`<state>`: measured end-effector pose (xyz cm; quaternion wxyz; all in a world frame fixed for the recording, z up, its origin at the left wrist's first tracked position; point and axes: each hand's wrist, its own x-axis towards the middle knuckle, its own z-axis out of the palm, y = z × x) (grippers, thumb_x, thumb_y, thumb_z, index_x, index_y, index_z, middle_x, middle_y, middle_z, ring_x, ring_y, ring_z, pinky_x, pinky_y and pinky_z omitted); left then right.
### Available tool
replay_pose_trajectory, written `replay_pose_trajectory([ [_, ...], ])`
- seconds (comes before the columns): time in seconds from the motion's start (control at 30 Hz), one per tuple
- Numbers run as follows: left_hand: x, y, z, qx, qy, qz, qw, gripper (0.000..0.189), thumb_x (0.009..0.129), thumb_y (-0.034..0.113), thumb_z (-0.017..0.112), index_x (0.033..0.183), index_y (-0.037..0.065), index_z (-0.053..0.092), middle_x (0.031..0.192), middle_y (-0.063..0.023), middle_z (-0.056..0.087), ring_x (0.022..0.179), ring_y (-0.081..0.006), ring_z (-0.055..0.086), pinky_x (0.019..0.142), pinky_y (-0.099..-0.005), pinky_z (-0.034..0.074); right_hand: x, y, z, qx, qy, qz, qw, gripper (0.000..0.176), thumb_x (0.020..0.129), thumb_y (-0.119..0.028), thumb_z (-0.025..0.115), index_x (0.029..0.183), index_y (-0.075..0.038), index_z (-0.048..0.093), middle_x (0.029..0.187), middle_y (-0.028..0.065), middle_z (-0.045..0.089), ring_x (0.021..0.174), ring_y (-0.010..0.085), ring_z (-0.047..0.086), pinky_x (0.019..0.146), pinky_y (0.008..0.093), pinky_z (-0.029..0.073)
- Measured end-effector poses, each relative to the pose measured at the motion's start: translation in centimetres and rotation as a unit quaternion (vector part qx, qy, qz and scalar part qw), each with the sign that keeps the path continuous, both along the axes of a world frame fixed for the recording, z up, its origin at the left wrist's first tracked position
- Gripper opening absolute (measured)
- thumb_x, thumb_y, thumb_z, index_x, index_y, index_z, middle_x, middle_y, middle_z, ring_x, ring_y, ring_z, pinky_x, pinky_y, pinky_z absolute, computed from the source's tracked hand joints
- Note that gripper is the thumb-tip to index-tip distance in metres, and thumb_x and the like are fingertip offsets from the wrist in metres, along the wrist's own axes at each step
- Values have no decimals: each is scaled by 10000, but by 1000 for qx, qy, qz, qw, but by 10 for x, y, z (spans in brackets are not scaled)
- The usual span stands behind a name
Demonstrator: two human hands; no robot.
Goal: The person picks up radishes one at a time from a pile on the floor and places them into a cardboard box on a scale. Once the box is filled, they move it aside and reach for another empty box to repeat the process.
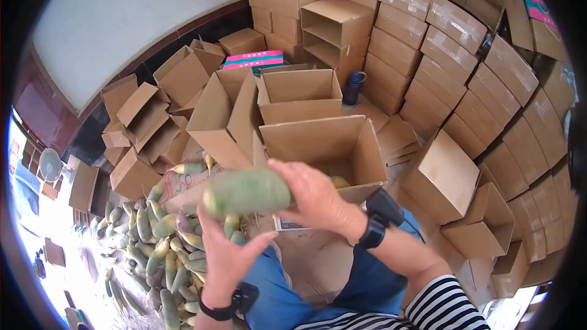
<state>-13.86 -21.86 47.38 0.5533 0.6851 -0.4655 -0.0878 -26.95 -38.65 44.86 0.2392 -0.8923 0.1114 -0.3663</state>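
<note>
A large green radish (247, 192), blurred by motion, is held out in front of me above my knees. My right hand (315, 198) grips its right end, fingers over the top and thumb below. Under its left end is my left hand (229, 260), thumb spread wide; its fingertips reach the radish and are partly hidden by it. Just beyond my right hand an open cardboard box (373, 153) faces me, with a yellowish-green radish (339, 181) low inside. To the left, a heap of green radishes (171, 263) covers the floor.
More open boxes (299, 110) stand behind the nearest one. Tall stacks of cartons (428, 85) line the back and right. Empty boxes (147, 116) lie tumbled along the left wall. A dark blue bottle (352, 88) stands among the boxes, and a fan (50, 164) is far left.
</note>
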Motion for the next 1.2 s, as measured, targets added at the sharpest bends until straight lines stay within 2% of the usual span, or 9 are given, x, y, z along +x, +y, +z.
replay_pose_trajectory([
  [0.1, 82, 43, -52, 182, -45, 111, 976, 992, 692, 361, 835, 1456, -14, 326, 1440, -228, 404, 1346, -418, 371, 1132, -493, 279, -23, -49, -5, -94, 172, -123, 973, 766, 696, -299, 797, 1358, -84, 477, 1029, 131, 588, 991, 311, 585, 847, 418, 492],
  [0.23, 131, 171, -128, 696, -331, 140, 621, 795, 788, 427, 717, 1384, -14, 430, 1423, -191, 468, 1334, -433, 396, 1139, -556, 227, -31, -101, -43, -166, 337, -150, 914, 691, 694, -306, 812, 1285, -85, 530, 1003, 119, 612, 973, 301, 605, 837, 397, 511],
  [0.33, 130, 204, -123, 812, -181, 111, 544, 721, 800, 425, 718, 1330, -6, 487, 1316, -209, 562, 1268, -420, 479, 1110, -552, 268, -17, -128, -76, -161, 498, -106, 845, 647, 685, -344, 826, 1211, -82, 555, 1006, 121, 639, 987, 309, 626, 839, 409, 516],
  [0.4, 119, 212, -117, 542, -140, 164, 812, 663, 826, 397, 706, 1311, -6, 499, 1222, -219, 616, 1198, -392, 548, 1063, -527, 337, -6, -140, -98, -142, 537, -70, 829, 638, 680, -363, 830, 1183, -79, 559, 1018, 129, 649, 1001, 311, 632, 843, 413, 517],
  [0.5, 56, 144, -59, 307, 16, 108, 946, 655, 793, 97, 696, 1370, -55, 427, 1337, -239, 524, 1260, -360, 501, 1086, -419, 360, 7, -148, -126, -109, 571, -43, 812, 627, 658, -382, 846, 1136, -74, 582, 1038, 124, 677, 1021, 298, 649, 844, 406, 524],
  [0.7, 6, 87, -59, 268, -197, -29, 943, 857, 727, 298, 803, 1383, -60, 383, 1387, -243, 432, 1288, -421, 429, 1091, -487, 351, 2, -162, -169, -151, 461, -81, 871, 479, 787, -297, 738, 1187, -86, 581, 1066, 118, 671, 1022, 308, 650, 870, 436, 517],
  [0.93, 10, 90, -60, 259, -192, -34, 946, 879, 704, 360, 828, 1368, -40, 413, 1371, -245, 426, 1275, -439, 423, 1078, -508, 360, 4, -144, -137, -9, 621, -15, 783, 361, 865, -190, 590, 1207, -75, 606, 1104, 174, 652, 1034, 359, 628, 880, 460, 504],
  [1.1, 20, 100, -57, 219, -79, -66, 970, 976, 744, 373, 807, 1480, -14, 296, 1504, -246, 325, 1411, -411, 297, 1155, -481, 262, 7, -120, -79, -51, 411, 0, 910, 353, 886, -219, 599, 1206, -70, 596, 1137, 171, 636, 1076, 351, 600, 916, 448, 485],
  [1.2, 80, 126, -48, 175, -140, 174, 959, 866, 812, 244, 698, 1501, -27, 249, 1561, -224, 264, 1445, -378, 248, 1190, -461, 168, 7, -87, -29, -78, 318, 1, 945, 349, 885, -185, 609, 1205, -48, 585, 1172, 180, 611, 1070, 363, 592, 905, 440, 489],
])
